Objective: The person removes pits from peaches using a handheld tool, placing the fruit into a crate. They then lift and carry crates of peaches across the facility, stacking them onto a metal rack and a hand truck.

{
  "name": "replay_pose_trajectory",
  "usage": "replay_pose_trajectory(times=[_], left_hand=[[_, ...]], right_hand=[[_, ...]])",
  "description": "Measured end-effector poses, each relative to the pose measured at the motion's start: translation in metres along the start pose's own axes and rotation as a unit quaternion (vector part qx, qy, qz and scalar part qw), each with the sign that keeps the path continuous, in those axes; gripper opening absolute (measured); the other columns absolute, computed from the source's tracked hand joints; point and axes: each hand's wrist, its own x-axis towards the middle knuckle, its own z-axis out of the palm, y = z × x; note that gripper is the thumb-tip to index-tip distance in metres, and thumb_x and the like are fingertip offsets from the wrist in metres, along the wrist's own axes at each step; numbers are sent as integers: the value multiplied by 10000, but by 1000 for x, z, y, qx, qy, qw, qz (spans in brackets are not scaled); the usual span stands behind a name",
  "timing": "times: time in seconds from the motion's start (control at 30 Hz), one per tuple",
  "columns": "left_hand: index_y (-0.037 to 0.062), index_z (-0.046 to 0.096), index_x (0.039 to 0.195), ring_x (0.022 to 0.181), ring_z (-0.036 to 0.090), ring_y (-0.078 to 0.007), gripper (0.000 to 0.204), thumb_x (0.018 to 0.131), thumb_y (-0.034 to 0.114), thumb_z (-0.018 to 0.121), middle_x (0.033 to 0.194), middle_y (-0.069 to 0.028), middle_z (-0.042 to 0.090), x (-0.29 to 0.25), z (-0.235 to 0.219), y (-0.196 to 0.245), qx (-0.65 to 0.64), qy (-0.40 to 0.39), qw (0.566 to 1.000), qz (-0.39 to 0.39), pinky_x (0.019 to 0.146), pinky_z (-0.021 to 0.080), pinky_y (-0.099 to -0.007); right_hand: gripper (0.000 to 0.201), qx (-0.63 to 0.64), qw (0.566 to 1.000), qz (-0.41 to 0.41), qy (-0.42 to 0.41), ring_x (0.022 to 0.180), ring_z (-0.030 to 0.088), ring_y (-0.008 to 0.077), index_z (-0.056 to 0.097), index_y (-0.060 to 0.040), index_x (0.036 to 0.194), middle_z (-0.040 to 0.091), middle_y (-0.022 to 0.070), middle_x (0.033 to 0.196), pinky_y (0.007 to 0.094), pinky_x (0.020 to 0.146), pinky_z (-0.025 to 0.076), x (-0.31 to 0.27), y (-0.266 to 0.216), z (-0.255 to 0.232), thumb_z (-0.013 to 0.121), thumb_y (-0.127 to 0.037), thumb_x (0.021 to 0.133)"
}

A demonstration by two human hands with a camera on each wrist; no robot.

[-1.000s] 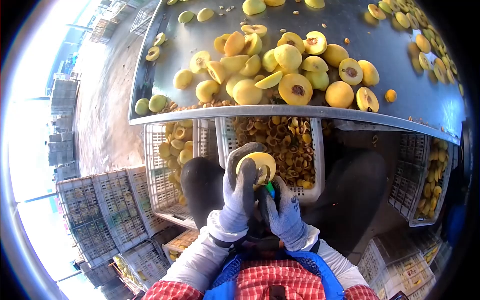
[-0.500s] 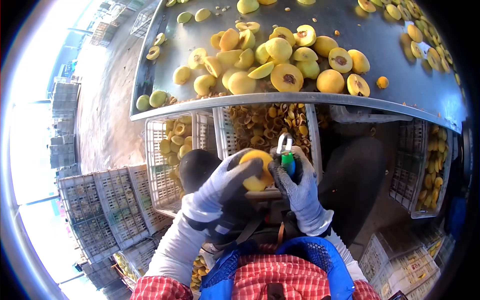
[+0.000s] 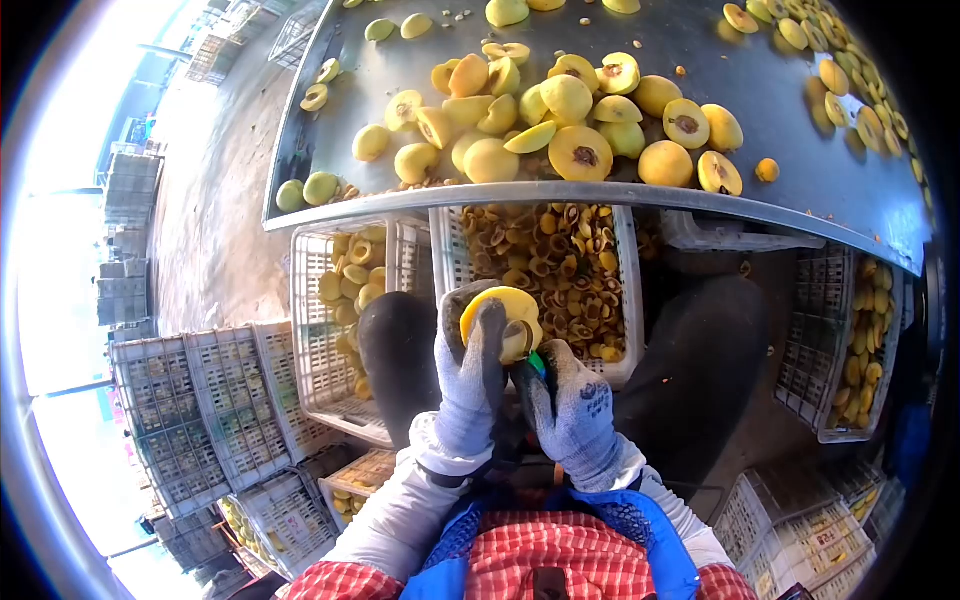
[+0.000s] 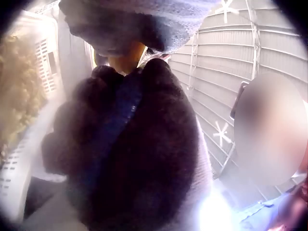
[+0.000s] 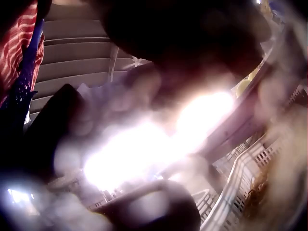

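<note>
We find the left hand [image 3: 468, 385] clamped on a cut yellow fruit [image 3: 512, 305], the right hand [image 3: 580, 415] curled round a green tool [image 3: 538, 364] at its lower edge. Beyond, we note a crate [image 3: 629, 290] of scraps [image 3: 575, 300], then a metal table [image 3: 750, 100] bearing fruit pieces [image 3: 580, 153].

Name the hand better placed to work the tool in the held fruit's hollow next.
Right, most likely: the right hand grips the green tool close beside the yellow fruit, while the left hand is occupied holding that fruit.
</note>
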Motion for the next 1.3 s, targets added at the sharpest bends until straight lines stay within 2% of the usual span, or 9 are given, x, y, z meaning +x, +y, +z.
replay_pose_trajectory(times=[0.27, 0.4, 0.5, 0.57, 0.7, 1.07, 1.17, 1.23, 1.3], left_hand=[[-54, 508, 1188, 937, 583, -186, 400, 944, 262, 530, 1060, -143, 595, -20, 15, 1, 45, 23, 990, 135, 835, 475, -300], [-42, 503, 1188, 922, 586, -179, 391, 941, 260, 533, 1051, -138, 593, -22, 13, 1, 40, 2, 989, 140, 821, 482, -298], [-40, 503, 1182, 912, 586, -177, 390, 941, 265, 532, 1036, -136, 592, -20, 12, -6, -16, -5, 996, 90, 806, 483, -295], [-41, 501, 1180, 908, 584, -178, 392, 943, 270, 530, 1029, -135, 590, -21, 12, -7, -12, 1, 996, 83, 801, 480, -293], [-42, 502, 1172, 906, 581, -183, 393, 947, 279, 520, 1024, -136, 587, -22, 15, -11, 9, 45, 992, 114, 797, 473, -290], [-18, 489, 1180, 909, 587, -168, 365, 922, 230, 562, 1028, -122, 587, -21, 14, -10, -8, -26, 995, 97, 800, 489, -282], [-18, 506, 1158, 896, 586, -163, 348, 910, 216, 576, 1015, -113, 587, -15, 9, -8, -19, -71, 995, 60, 794, 486, -272], [-14, 521, 1141, 886, 575, -140, 322, 908, 200, 581, 1017, -96, 587, -13, 8, -7, -26, -105, 993, 41, 795, 473, -254], [-10, 523, 1142, 880, 569, -128, 311, 914, 194, 577, 1014, -89, 589, -15, 10, -1, -67, -126, 990, 18, 796, 468, -248]], right_hand=[[219, 108, 994, 22, 23, 681, 582, 425, 488, 26, 1003, 564, 245, 734, 440, 575, 452, -12, 6, 15, 534, -155, 889], [244, 141, 990, 15, 21, 687, 583, 423, 486, 39, 1036, 564, 246, 735, 431, 579, 451, -15, 7, 14, 511, -163, 901], [239, 145, 989, 27, 3, 692, 584, 426, 484, 39, 1025, 560, 250, 733, 432, 577, 447, -14, 8, 11, 498, -169, 908], [232, 170, 983, 62, -31, 698, 586, 429, 483, 37, 1013, 558, 252, 734, 434, 575, 445, -14, 10, 10, 491, -171, 910], [231, 150, 987, 54, 1, 702, 586, 433, 479, 38, 1014, 557, 256, 738, 437, 576, 446, -18, 8, 14, 486, -168, 912], [288, 189, 981, 37, -22, 789, 604, 425, 480, 34, 1131, 591, 266, 833, 418, 647, 471, -16, 5, 0, 483, -155, 914], [361, 127, 989, 43, -64, 941, 603, 303, 451, 72, 1243, 593, 215, 1069, 361, 808, 480, -33, 26, 5, 484, -107, 931], [337, 11, 996, -93, 1, 958, 594, 272, 477, 44, 1232, 585, 201, 1085, 343, 815, 475, -41, 39, 13, 492, -122, 940], [322, 106, 993, -52, 21, 889, 599, 254, 510, 6, 1193, 597, 160, 1023, 330, 760, 484, -44, 45, 24, 520, -182, 932]])
